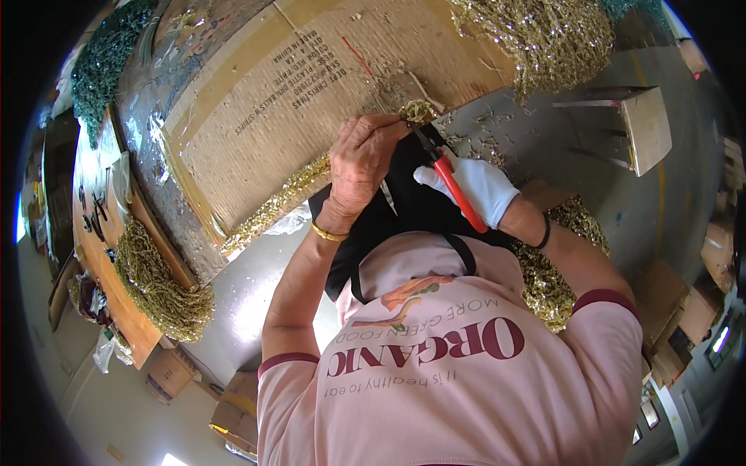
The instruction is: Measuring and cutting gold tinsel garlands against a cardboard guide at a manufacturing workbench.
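Note:
My bare left hand point(361, 159), with a gold bangle at the wrist, pinches the end of a gold tinsel garland point(420, 113) at the edge of a cardboard sheet point(311, 93). The garland's strand point(280, 198) trails down-left along the cardboard's edge. My right hand point(478, 186) wears a white glove and grips red-handled cutters point(454, 186). The cutters' dark jaws point up at the tinsel just right of my left fingers. A black apron point(412, 206) lies under both hands.
A heap of gold tinsel point(552, 39) sits at the top right, another point(552, 279) by my right arm, and a third point(159, 283) on a wooden bench at left. Green tinsel point(105, 58) lies top left. A wooden stool point(645, 124) stands right. Cardboard boxes point(233, 412) sit on the floor.

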### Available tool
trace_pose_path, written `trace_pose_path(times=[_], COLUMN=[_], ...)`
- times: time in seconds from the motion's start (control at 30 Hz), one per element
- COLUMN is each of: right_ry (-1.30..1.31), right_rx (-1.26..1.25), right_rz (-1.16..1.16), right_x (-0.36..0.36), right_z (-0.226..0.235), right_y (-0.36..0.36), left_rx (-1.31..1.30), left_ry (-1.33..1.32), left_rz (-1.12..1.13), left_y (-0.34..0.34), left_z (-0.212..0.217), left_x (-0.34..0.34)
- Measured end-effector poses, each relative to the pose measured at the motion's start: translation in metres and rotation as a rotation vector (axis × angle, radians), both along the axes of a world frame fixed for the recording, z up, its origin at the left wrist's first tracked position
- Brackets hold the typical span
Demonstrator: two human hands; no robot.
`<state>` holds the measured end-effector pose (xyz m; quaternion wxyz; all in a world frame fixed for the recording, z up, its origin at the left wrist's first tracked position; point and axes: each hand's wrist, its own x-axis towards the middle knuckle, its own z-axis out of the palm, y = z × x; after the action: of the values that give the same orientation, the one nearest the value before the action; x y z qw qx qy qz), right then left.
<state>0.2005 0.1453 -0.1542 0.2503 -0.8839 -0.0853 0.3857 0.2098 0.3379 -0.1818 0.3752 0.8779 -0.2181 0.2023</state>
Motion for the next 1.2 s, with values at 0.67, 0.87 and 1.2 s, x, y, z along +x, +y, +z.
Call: trace_pose_path(times=[0.67, 0.87, 1.2], right_ry=[0.066, 0.07, 0.358], right_rx=[0.261, 0.056, 0.18], right_rz=[0.11, 0.124, 0.13], right_x=[0.012, 0.018, 0.034], right_z=[0.007, 0.021, 0.034], right_y=[-0.016, -0.012, -0.014], left_rx=[0.009, 0.023, 0.028], left_ry=[0.009, -0.028, -0.081], left_rz=[-0.008, -0.02, -0.047], left_y=[0.001, 0.0, 0.001], left_z=[-0.002, -0.003, -0.002], left_x=[0.0, 0.0, 0.0])
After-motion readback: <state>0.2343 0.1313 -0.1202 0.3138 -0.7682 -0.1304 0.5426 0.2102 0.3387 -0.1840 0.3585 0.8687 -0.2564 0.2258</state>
